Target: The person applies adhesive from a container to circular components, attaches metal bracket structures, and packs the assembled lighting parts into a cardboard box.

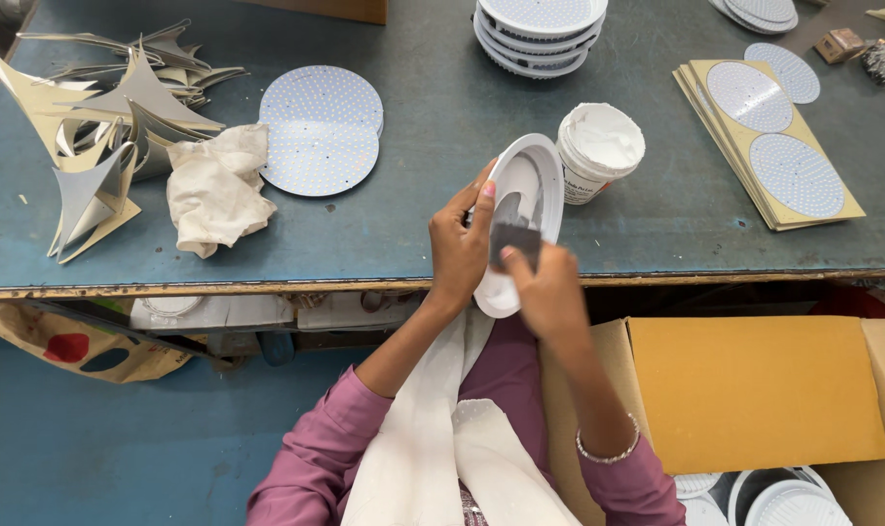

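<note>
White round lamp housing [530, 209], with grey scraper [516, 242]
Housing tilted on edge over table front, hollow side showing; flat scraper pressed against its inner face.

Blue-green worktable [442, 166], worn front edge. At 9 o'clock: heap of grey card offcuts [101, 127], crumpled white cloth [216, 187] just beside. Round white LED boards [320, 129] at 11. Stacked white housings [540, 34] at 12. White paste tub [599, 149] near centre. Card sheets with discs [769, 141] at 2.

Left hand [459, 245] tilts a white round housing [522, 219]; right hand [549, 289] presses perhaps a scraper [515, 239] inside.
</note>
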